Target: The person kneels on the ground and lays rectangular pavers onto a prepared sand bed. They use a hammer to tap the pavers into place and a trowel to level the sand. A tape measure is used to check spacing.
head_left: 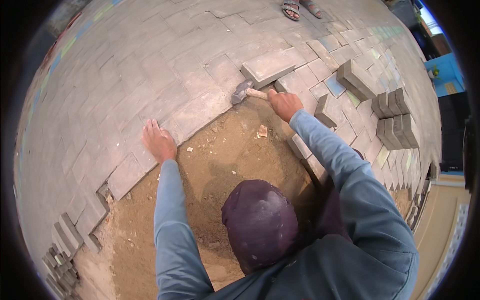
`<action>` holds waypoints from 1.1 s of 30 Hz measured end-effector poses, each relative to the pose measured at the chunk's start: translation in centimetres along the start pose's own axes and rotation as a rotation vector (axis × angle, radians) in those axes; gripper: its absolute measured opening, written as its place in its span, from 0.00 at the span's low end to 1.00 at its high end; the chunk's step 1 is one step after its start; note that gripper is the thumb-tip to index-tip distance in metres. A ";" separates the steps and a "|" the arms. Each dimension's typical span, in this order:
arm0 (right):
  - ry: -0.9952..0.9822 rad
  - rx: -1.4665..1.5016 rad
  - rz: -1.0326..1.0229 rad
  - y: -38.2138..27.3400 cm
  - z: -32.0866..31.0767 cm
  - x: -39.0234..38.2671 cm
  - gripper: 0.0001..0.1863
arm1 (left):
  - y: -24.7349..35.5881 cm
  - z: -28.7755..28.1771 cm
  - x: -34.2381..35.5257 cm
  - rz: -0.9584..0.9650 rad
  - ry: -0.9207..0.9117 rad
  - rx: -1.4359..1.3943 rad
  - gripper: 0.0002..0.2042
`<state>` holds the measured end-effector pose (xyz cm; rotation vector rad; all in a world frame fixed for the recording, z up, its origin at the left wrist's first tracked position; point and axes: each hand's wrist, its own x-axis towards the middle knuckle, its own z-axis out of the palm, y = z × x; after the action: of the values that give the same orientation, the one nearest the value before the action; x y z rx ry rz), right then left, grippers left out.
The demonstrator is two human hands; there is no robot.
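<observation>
My right hand [285, 105] is wrapped round the wooden handle of a hammer [242, 92]. The hammer's dark, blocky head rests at or just above the edge of the laid grey pavers [202, 111], where they border bare sand. To the left, my left hand [160, 142] lies on the pavers near that same edge, palm down with its fingers stretched out and holding nothing. Below and between my arms spreads the brown sand bed [240, 145], with small pale chips on it. A dark maroon-clad knee hides part of the sand.
A loose paver [268, 67] lies on the paving beyond the hammer. Single pavers [356, 80] and a stack of pavers [397, 120] stand at the right. More pavers [61, 270] are piled at the lower left. Another person's sandalled feet [291, 9] are at the top.
</observation>
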<state>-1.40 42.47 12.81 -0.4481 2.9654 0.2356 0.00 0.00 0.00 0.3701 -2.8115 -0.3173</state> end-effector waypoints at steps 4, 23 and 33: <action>-0.054 0.090 0.163 -1.0 2.0 -2.9 0.10 | 1.8 0.9 -5.1 -0.052 -0.058 -0.032 0.24; 0.322 0.785 0.226 -3.1 -3.7 -1.1 0.32 | -0.8 -0.3 -1.3 0.009 0.033 -0.021 0.23; 0.034 0.765 0.404 4.8 0.4 0.9 0.35 | 0.0 0.2 -0.4 0.014 0.061 -0.010 0.23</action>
<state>-3.69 46.81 12.88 0.2417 2.8407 -0.8450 0.35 0.20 -0.27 0.3518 -2.7506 -0.3117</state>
